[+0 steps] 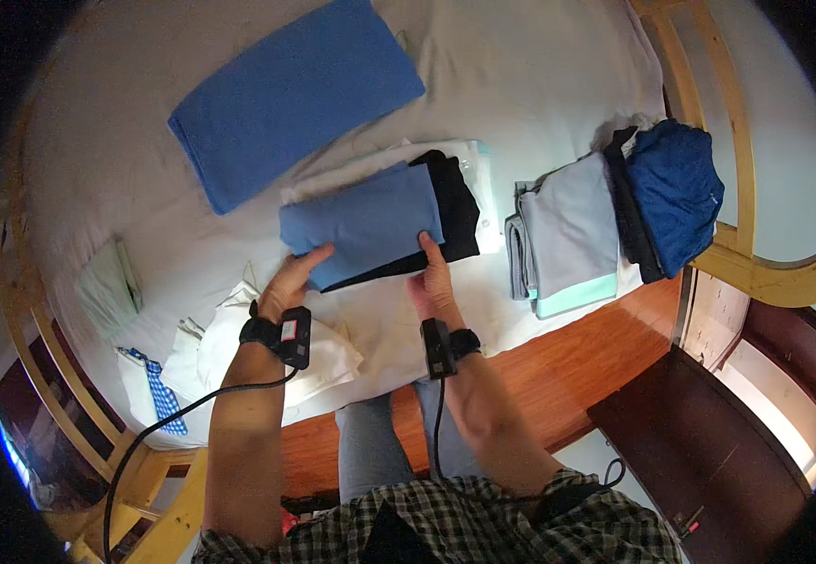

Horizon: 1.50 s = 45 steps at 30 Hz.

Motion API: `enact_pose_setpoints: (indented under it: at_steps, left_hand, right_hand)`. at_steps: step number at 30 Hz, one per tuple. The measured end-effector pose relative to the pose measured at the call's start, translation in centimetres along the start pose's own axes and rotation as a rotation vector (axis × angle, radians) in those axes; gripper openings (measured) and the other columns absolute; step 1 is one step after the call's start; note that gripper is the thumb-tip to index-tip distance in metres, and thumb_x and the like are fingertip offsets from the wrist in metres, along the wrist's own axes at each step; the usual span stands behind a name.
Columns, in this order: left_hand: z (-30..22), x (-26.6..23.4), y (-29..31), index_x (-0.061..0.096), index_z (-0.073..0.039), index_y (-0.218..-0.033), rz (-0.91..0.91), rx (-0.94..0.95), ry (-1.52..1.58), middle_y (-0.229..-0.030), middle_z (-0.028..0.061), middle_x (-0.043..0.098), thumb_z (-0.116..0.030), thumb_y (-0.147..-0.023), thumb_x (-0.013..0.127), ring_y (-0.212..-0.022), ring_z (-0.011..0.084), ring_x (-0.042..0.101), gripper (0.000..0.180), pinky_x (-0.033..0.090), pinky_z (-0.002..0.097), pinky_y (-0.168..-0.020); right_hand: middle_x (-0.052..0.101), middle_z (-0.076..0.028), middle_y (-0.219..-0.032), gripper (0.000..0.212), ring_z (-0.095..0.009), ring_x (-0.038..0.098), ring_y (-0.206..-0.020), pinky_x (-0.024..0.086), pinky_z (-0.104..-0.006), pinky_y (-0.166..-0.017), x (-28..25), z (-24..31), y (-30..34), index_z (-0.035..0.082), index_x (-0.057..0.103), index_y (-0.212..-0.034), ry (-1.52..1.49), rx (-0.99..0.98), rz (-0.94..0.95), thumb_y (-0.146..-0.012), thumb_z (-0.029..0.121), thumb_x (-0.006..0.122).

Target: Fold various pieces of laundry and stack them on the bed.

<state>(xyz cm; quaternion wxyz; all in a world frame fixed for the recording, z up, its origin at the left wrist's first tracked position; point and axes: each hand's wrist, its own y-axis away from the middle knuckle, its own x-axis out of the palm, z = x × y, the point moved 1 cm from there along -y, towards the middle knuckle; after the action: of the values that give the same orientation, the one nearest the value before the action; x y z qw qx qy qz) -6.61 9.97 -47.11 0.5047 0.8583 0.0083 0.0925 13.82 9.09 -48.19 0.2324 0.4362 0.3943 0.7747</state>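
In the head view a folded blue cloth [361,221] lies over a folded black cloth [461,207], which shows at its right side and lower edge. Beneath both is a white piece of fabric or packaging [486,183]. My left hand [295,280] grips the blue cloth's near left corner, thumb on top and fingers tucked out of sight below. At the near right corner my right hand [431,282] holds it the same way, its fingers partly hidden. Both wrists carry black strapped devices with cables.
A larger folded blue cloth [300,103] lies farther off on the white bed sheet [539,75]. Right are a grey and mint folded stack [572,230] and dark blue clothing [676,197]. White garments [229,348] lie near left. Yellow wooden rails [741,141] bound the bed.
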Motion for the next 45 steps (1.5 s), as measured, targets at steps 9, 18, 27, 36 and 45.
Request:
enact_pose_setpoints:
  at_steps: [9,18,27,36,45]
  left_hand:
    - [-0.2,9.5,3.6,0.047,-0.005,-0.101,-0.002,0.358,0.406,-0.097,0.0098,0.051,-0.006,-0.063,0.06,-0.084,0.0203,0.05,0.04,0.04,0.0315,-0.079]
    - [-11.8,42.4,-4.4,0.052,-0.006,-0.095,0.427,1.402,-0.36,-0.096,0.0108,0.054,0.0,-0.065,0.058,-0.091,0.0228,0.051,0.032,0.042,0.03,-0.078]
    - [-8.2,59.8,-11.3,0.047,0.002,-0.099,0.829,0.603,0.584,-0.09,0.0112,0.055,-0.004,-0.069,0.054,-0.085,0.0225,0.054,0.032,0.044,0.0309,-0.08]
    - [-7.6,60.1,-12.0,0.048,0.001,-0.099,0.797,0.626,0.573,-0.095,0.0114,0.054,-0.006,-0.069,0.056,-0.085,0.0218,0.054,0.032,0.043,0.0315,-0.081]
    - [1.8,56.1,-16.8,0.038,0.0,-0.109,0.129,0.648,-0.049,-0.101,0.0093,0.046,-0.016,-0.069,0.063,-0.077,0.0156,0.052,0.05,0.043,0.0271,-0.064]
  right_hand:
    - [0.053,-0.005,-0.091,0.031,-0.018,0.049,-0.084,0.036,-0.0277,-0.08,5.8,11.5,3.7,-0.001,0.051,-0.094,0.566,-0.655,0.289,-0.064,0.004,0.059]
    - [0.05,-0.009,-0.104,0.035,-0.02,0.046,-0.098,0.034,-0.0318,-0.087,-3.9,46.4,-0.9,0.0,0.046,-0.103,0.64,-1.208,0.327,-0.071,0.01,0.056]
    - [0.052,-0.007,-0.1,0.034,-0.019,0.047,-0.095,0.036,-0.031,-0.085,-9.1,58.9,-2.0,0.002,0.048,-0.1,0.219,-1.076,0.546,-0.068,0.008,0.058]
    - [0.053,-0.002,-0.074,0.014,-0.013,0.05,-0.066,0.043,-0.0248,-0.063,-6.6,57.9,-0.5,0.004,0.053,-0.086,0.091,-0.858,0.281,-0.079,0.016,0.05]
    - [0.053,-0.011,-0.097,0.049,-0.021,0.048,-0.09,0.039,-0.0364,-0.077,-21.9,67.7,-15.6,0.004,0.038,-0.114,1.657,-1.475,-0.155,-0.07,0.011,0.056]
